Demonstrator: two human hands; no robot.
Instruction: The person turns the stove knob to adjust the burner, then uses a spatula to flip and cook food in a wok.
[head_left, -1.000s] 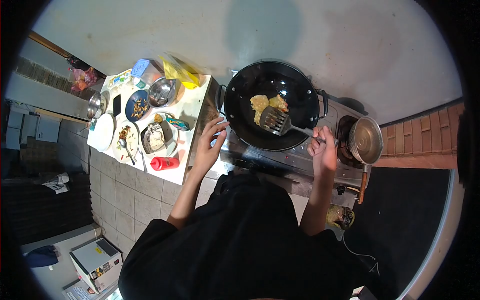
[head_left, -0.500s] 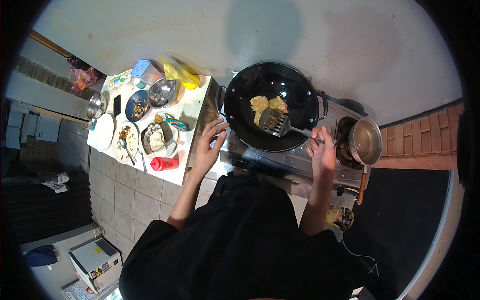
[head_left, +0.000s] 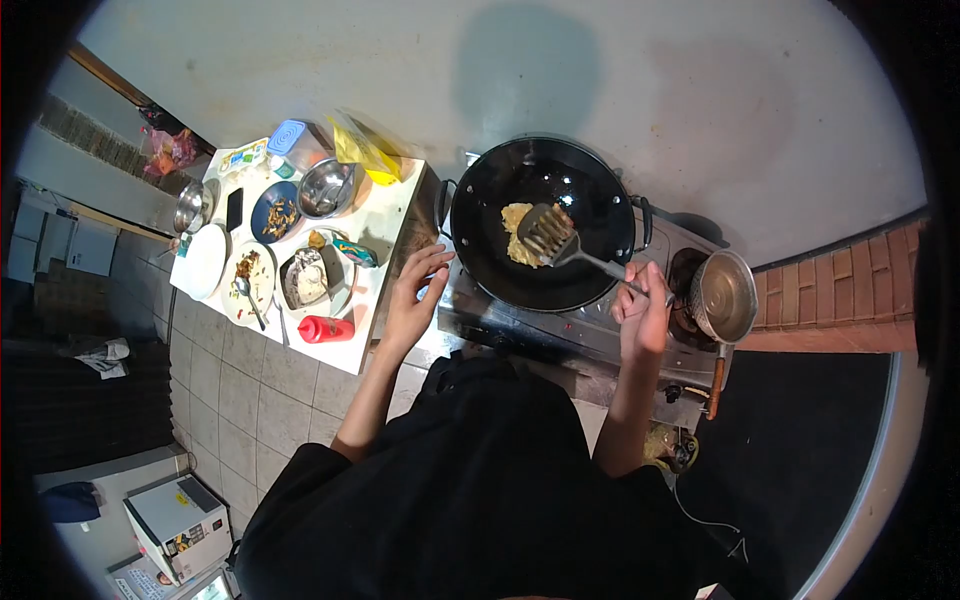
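My right hand (head_left: 642,300) is closed around the handle of a slotted spatula (head_left: 549,235). The spatula's blade lies over yellowish fried pieces of food (head_left: 522,252) in a black wok (head_left: 490,275), hiding part of them. The wok rests on the stove (head_left: 520,330) and has a loop handle on each side. My left hand (head_left: 412,300) holds nothing, its fingers apart, just left of the wok's lower left rim.
Right of the wok stands a metal saucepan (head_left: 724,297) with a wooden handle. The white table (head_left: 355,345) on the left bears a red bottle (head_left: 326,329), a metal bowl (head_left: 326,187), a blue plate of food (head_left: 262,215), a yellow bag (head_left: 362,148) and a phone (head_left: 235,210).
The spatula blade has moved up and slightly left, onto the right-hand food pieces. My left hand keeps about the same pose. The whole view has shifted a little.
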